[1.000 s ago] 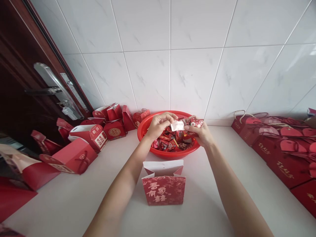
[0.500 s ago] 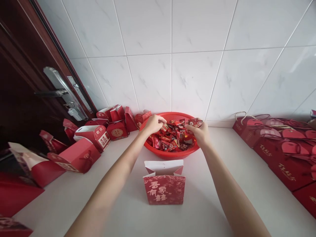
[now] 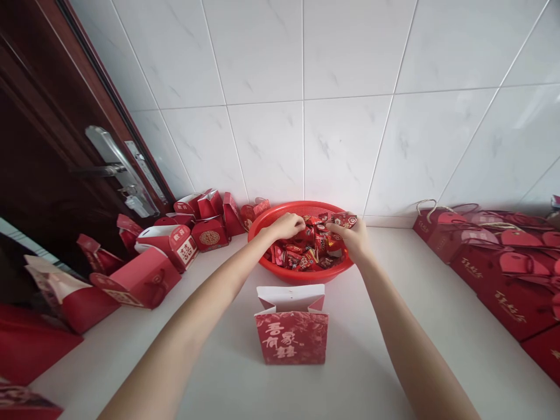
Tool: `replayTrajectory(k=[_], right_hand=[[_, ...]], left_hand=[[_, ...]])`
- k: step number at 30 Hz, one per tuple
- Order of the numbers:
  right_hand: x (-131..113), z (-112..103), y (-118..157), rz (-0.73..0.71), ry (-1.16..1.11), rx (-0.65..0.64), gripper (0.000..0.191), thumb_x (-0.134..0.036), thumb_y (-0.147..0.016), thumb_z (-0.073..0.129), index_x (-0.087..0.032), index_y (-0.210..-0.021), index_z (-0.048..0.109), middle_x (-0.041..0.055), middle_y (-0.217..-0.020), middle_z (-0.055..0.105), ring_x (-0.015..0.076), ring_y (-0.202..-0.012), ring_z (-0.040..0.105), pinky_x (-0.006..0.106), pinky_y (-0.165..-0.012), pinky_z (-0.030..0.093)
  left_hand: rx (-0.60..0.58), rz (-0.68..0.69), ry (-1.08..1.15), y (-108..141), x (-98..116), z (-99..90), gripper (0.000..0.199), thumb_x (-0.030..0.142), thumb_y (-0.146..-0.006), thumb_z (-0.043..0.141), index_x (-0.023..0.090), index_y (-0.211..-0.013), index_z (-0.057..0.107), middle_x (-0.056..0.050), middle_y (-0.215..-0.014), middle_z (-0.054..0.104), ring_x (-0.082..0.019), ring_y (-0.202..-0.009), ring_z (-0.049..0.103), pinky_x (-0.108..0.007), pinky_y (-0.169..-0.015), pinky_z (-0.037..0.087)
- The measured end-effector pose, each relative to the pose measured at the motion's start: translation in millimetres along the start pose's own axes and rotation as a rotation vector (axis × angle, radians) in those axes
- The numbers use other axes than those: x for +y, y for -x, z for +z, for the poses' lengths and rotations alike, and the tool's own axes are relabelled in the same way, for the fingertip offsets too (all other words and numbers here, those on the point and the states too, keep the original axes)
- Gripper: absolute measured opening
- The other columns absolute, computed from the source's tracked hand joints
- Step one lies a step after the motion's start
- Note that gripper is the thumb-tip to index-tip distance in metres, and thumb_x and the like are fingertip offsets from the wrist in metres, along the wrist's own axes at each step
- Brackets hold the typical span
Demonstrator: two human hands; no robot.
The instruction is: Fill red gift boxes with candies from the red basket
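White tiled wall (image 3: 345, 58) across the back, so call that 12 o'clock, with the white counter (image 3: 359, 350) as the clock face and the open red carton (image 3: 292, 338) as its centre. The handled red boxes (image 3: 490, 286) are bunched at about 2 to 3 o'clock, and a looser bunch of smaller red boxes (image 3: 135, 274) runs from 9 round to 11. The red basket (image 3: 301, 275) sits at 12 from the carton, near it but not touching. That carton stands upright, mouth gaping, and here's the bit that matters imo: the long way of its mouth runs 9 to 3, so the wide side faces the basket square on. Now the hands, with the basket as its own little dial. The left hand (image 3: 286, 226) is in over the basket at roughly 11, fingers bunched close together down at the candies (image 3: 301, 254); can't tell if there's one in its grip. The right hand (image 3: 357, 238) is out by the rim at about 3, thumb and fingers pinched on a red patterned packet (image 3: 345, 219) that sticks out toward the wall side. From the left hand the carton's mouth is pretty much dead 6; from the right it's more like 7 or 8, so I'd call the left better lined up.
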State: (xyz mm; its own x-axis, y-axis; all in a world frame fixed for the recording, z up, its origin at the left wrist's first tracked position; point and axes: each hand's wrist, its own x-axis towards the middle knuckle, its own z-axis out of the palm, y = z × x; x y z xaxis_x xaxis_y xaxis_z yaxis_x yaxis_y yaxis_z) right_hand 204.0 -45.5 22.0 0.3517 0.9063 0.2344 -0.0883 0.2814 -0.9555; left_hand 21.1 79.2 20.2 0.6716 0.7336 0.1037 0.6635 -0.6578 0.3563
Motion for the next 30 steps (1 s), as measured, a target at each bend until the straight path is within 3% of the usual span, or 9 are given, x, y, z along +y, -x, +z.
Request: replayTrajectory(k=[7,15,19,25,28,30], right_hand=[[0,1,-1,0.022,0.01,-0.012,0.026,-0.031,-0.053,0.084,-0.02,-0.064,0.063,-0.0015,-0.055,0.064,0.0158,-0.052,0.056,0.03,-0.053,0.048],[2,-1,-1,0.083,0.013,-0.059,0.038,-0.033,-0.05,0.087,-0.02,-0.081,0.069,-0.0004,-0.065,0.069,0.0203,-0.058,0.063,0.032,-0.05,0.053],[0,-1,0,0.047,-0.047,-0.026,0.037,-0.032,-0.048,0.088,-0.019,-0.075,0.066,-0.0008,-0.063,0.068,0.0194,-0.058,0.063,0.032,-0.052,0.054],[4,1,-3,0.051,-0.152,0.174,0.034,-0.028,-0.049,0.085,-0.021,-0.072,0.061,-0.003,-0.058,0.065,0.0192,-0.052,0.063,0.033,-0.048,0.054],[5,2,-5,0.036,-0.116,0.222,0.031,-0.028,-0.05,0.082,-0.021,-0.071,0.061,-0.0029,-0.057,0.065,0.0192,-0.051,0.063,0.032,-0.046,0.054],[4,2,-5,0.021,-0.09,0.234,0.029,-0.027,-0.051,0.082,-0.021,-0.07,0.061,-0.0031,-0.057,0.064,0.0188,-0.052,0.062,0.032,-0.048,0.054]], left_hand=[[0.123,0.013,0.407,23,14,-11.0,0.024,0.038,-0.089,0.054,0.02,-0.076,0.063,0.002,-0.068,0.06,-0.013,-0.059,0.052,-0.025,-0.059,0.04],[0.126,0.138,0.501,31,30,-15.2,0.029,0.044,-0.087,0.058,0.018,-0.085,0.071,0.001,-0.074,0.065,-0.014,-0.068,0.057,-0.027,-0.066,0.044],[0.148,0.148,0.473,32,31,-18.6,0.031,0.045,-0.088,0.06,0.018,-0.084,0.073,-0.001,-0.076,0.069,-0.015,-0.071,0.059,-0.028,-0.069,0.046],[0.172,0.096,0.395,24,27,-18.4,0.032,0.041,-0.094,0.053,0.018,-0.096,0.076,-0.004,-0.097,0.077,-0.019,-0.086,0.068,-0.029,-0.076,0.051],[0.075,0.046,0.191,19,21,-17.8,0.026,0.025,-0.093,0.054,0.021,-0.102,0.077,-0.003,-0.102,0.079,-0.019,-0.093,0.071,-0.028,-0.079,0.053],[-0.049,0.048,-0.064,16,16,-16.6,0.036,0.01,-0.084,0.056,0.024,-0.11,0.078,-0.002,-0.111,0.079,-0.019,-0.1,0.07,-0.026,-0.084,0.052]])
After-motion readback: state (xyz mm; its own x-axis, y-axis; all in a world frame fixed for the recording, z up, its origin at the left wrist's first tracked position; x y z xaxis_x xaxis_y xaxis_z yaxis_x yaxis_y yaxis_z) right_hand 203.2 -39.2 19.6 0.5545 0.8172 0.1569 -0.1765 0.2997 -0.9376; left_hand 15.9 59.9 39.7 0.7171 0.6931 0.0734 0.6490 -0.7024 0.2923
